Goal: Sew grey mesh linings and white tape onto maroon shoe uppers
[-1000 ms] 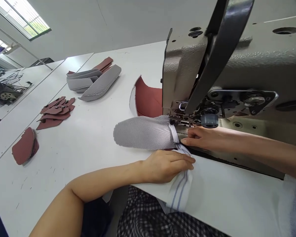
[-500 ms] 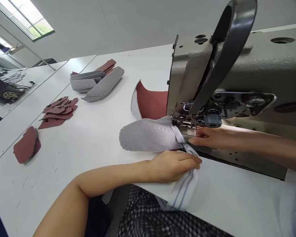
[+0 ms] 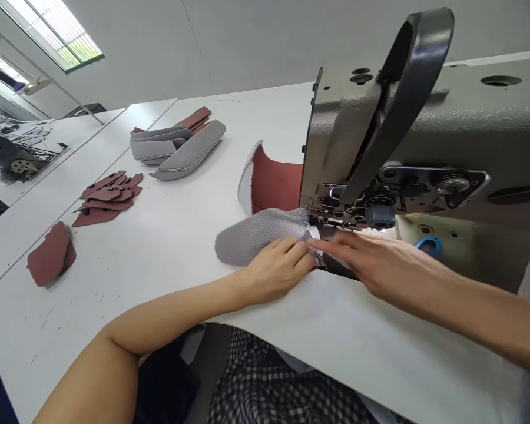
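A grey mesh fabric piece (image 3: 247, 235) with a rounded end lies at the sewing machine (image 3: 357, 135), its right edge by the presser foot. My left hand (image 3: 282, 268) grips its near edge with bent fingers pressed down on the mesh. My right hand (image 3: 364, 254) reaches in from the right, index finger stretched out, its tip touching a short visible bit of white strip (image 3: 314, 232) at the fabric's edge. The rest of that strip is hidden. Behind the mesh stands a curved part (image 3: 276, 182) with a red-brown inner face, partly behind the machine head.
Grey shaped pieces (image 3: 189, 150) are stacked at the back of the white table (image 3: 172, 235). Several red-brown pieces (image 3: 110, 197) and another small red-brown stack (image 3: 50, 253) lie left. A blue ring-shaped object (image 3: 429, 246) sits under the machine arm.
My left hand has let go of the white striped strip and moved left onto the mesh. My right hand has drawn back toward me from beneath the machine, onto the fabric's edge.
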`<state>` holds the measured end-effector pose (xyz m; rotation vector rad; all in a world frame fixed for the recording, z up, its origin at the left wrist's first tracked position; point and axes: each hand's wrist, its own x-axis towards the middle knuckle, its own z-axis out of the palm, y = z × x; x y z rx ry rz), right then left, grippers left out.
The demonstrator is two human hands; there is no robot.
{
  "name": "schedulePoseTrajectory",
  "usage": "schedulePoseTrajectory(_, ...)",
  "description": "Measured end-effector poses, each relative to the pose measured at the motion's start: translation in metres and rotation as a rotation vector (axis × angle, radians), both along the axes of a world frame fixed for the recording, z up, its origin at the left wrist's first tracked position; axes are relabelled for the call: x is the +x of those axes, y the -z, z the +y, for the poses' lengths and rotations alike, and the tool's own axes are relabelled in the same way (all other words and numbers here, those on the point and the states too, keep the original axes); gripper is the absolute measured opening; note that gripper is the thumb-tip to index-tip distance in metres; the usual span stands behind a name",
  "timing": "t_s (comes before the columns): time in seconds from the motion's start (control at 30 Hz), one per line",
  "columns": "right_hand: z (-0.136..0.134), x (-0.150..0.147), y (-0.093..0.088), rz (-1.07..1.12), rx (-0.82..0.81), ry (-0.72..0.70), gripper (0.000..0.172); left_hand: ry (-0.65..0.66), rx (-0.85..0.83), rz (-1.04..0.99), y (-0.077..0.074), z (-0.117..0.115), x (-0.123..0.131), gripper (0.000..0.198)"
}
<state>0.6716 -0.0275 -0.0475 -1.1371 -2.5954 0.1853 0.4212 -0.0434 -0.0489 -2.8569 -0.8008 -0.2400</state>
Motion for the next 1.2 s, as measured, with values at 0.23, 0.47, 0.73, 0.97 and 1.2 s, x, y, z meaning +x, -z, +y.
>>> schedulePoseTrajectory(0.23, 0.006, -0.038, 0.004, -0.061, -0.031, 0.137, 0.026, -0.178, -0.203, 0.018, 0.016, 0.009, 0.002, 0.015)
schedulePoseTrajectory(0.47, -0.010, -0.035, 0.033, 0.194, -0.087, 0.467, 0.018, -0.347, -0.567, -0.234, 0.001, 0.021, 0.009, 0.034)
schedulePoseTrajectory(0.73, -0.014, -0.044, 0.043, 0.358, -0.151, 0.456, 0.034, -0.380, -0.810, -0.435, -0.010, 0.027, 0.009, 0.023)
schedulePoseTrajectory(0.97, -0.016, -0.037, 0.042, 0.428, -0.163, 0.383, 0.028, -0.218, -0.552, -0.125, -0.006, 0.024, 0.011, 0.029)
schedulePoseTrajectory(1.2, -0.024, -0.039, 0.035, 0.445, -0.110, 0.347, 0.025, -0.043, -0.236, 0.111, 0.001, 0.014, 0.003, 0.042)
